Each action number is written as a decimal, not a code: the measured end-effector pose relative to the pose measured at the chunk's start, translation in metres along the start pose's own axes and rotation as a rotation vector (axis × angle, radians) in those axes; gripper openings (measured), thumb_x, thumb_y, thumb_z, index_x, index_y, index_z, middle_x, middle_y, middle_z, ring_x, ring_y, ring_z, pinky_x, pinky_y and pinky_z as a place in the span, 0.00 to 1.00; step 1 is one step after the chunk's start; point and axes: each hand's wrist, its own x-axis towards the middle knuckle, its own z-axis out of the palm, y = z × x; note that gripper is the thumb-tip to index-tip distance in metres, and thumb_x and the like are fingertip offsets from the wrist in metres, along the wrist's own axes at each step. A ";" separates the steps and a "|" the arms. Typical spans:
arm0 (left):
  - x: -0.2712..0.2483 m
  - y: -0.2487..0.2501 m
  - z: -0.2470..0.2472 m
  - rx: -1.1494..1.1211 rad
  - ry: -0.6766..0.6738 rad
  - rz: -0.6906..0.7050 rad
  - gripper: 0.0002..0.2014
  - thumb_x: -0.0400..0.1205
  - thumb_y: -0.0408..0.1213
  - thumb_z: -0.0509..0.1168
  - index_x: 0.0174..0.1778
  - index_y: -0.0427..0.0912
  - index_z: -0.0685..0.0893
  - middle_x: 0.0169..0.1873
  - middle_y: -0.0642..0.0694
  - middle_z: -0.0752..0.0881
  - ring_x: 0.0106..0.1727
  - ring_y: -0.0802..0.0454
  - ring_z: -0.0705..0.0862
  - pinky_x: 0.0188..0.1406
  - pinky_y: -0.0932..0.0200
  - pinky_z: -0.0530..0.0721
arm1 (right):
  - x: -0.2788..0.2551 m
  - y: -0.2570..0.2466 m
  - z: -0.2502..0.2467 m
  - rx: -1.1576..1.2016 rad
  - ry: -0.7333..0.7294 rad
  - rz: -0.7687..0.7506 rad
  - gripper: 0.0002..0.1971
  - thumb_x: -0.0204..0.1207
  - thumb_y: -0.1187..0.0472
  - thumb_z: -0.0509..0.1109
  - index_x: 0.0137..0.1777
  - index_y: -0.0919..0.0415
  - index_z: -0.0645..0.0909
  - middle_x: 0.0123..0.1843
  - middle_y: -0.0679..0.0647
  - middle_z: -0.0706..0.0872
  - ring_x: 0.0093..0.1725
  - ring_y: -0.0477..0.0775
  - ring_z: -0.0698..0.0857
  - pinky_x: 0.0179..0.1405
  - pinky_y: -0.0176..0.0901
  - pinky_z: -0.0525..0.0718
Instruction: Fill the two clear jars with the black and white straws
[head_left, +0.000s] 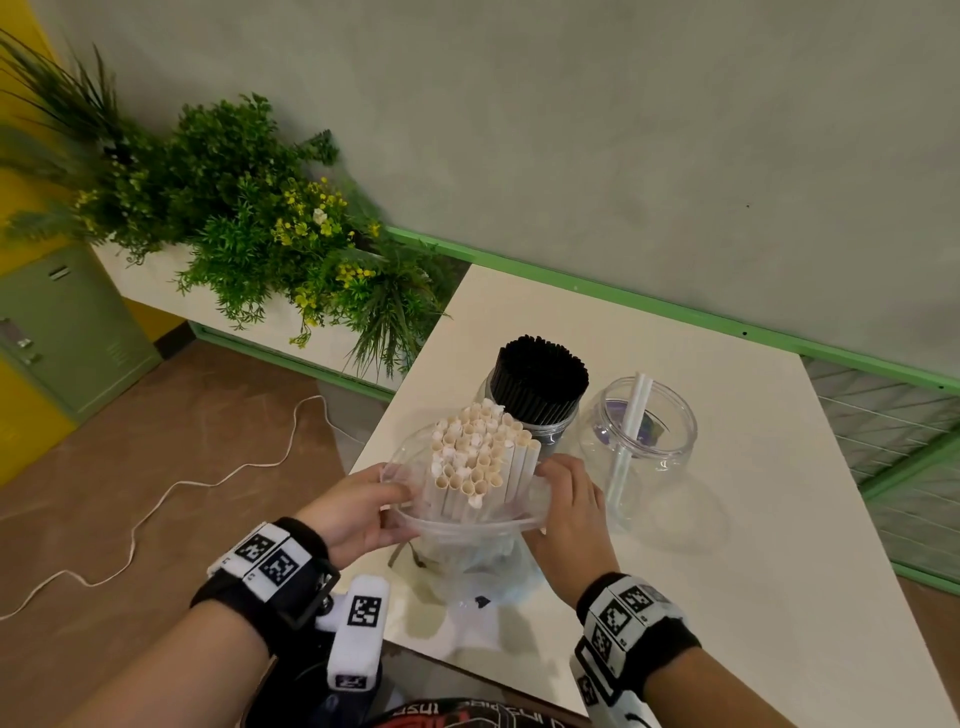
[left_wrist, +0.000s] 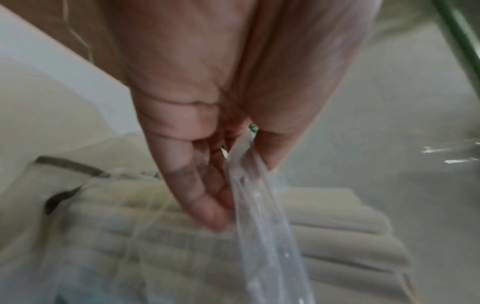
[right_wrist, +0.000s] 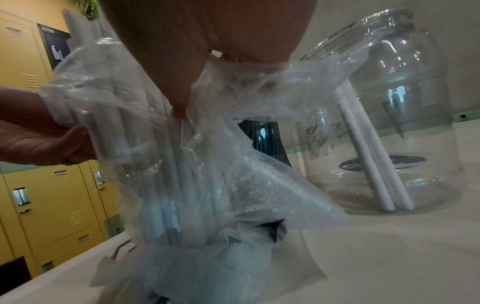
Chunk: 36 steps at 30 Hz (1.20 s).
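A bundle of white straws (head_left: 480, 457) stands upright inside a clear plastic bag (head_left: 467, 525) at the table's near left corner. My left hand (head_left: 358, 506) pinches the bag's left rim (left_wrist: 249, 185). My right hand (head_left: 569, 506) grips the bag's right rim (right_wrist: 233, 86). Behind the bag, one clear jar (head_left: 558, 423) is packed with black straws (head_left: 540, 374). To the right stands the second clear jar (head_left: 636, 426), also seen close as the jar (right_wrist: 384, 115), holding two white straws (right_wrist: 369, 156).
The white table (head_left: 701, 545) sits against a grey wall with a green rail (head_left: 649, 306). Plants (head_left: 249, 218) fill a planter at left. A white cable (head_left: 171, 499) snakes over the floor. Yellow lockers (right_wrist: 52, 205) stand to the left.
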 end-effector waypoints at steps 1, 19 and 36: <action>0.005 -0.004 -0.001 -0.040 0.013 -0.031 0.10 0.82 0.22 0.58 0.52 0.40 0.77 0.36 0.41 0.84 0.32 0.50 0.82 0.29 0.58 0.86 | -0.001 0.001 0.000 -0.033 -0.026 -0.017 0.26 0.65 0.58 0.76 0.60 0.56 0.69 0.62 0.52 0.73 0.60 0.54 0.76 0.61 0.48 0.77; 0.011 -0.006 0.000 1.262 0.236 0.616 0.16 0.78 0.39 0.66 0.61 0.59 0.79 0.63 0.55 0.76 0.58 0.53 0.80 0.57 0.56 0.78 | 0.002 0.006 0.004 -0.142 -0.142 -0.052 0.33 0.51 0.65 0.81 0.55 0.52 0.70 0.56 0.50 0.78 0.53 0.55 0.81 0.57 0.51 0.81; -0.003 0.029 -0.002 0.709 0.351 0.672 0.18 0.84 0.41 0.61 0.69 0.59 0.74 0.68 0.53 0.75 0.71 0.53 0.73 0.69 0.54 0.70 | 0.002 0.008 0.016 -0.202 -0.181 -0.069 0.28 0.50 0.63 0.82 0.48 0.51 0.72 0.47 0.48 0.78 0.43 0.53 0.79 0.47 0.47 0.81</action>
